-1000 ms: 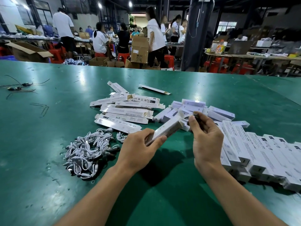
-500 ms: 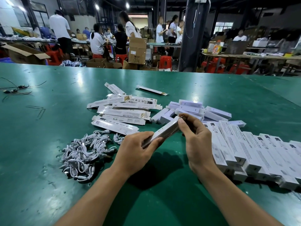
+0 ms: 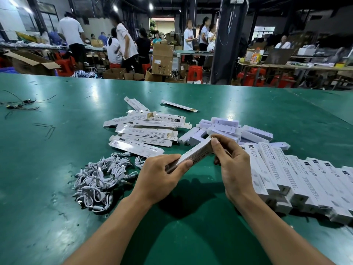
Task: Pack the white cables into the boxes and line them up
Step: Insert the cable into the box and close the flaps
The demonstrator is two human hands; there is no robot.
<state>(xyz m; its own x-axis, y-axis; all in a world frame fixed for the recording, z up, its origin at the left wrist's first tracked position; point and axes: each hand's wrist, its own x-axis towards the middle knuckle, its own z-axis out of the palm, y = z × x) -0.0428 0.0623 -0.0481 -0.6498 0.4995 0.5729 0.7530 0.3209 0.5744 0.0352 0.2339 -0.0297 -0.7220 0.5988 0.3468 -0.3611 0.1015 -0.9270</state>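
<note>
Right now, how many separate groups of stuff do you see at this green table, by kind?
Heap of white cables: 1
Pile of loose long boxes: 1
Long box lying apart: 1
Pile of small white boxes: 1
Row of lined-up boxes: 1
Held box: 1
Tangle of dark wires: 1
Total: 7

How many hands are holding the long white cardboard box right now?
2. The left hand grips the near end of the long white cardboard box; the right hand pinches its far end.
</note>
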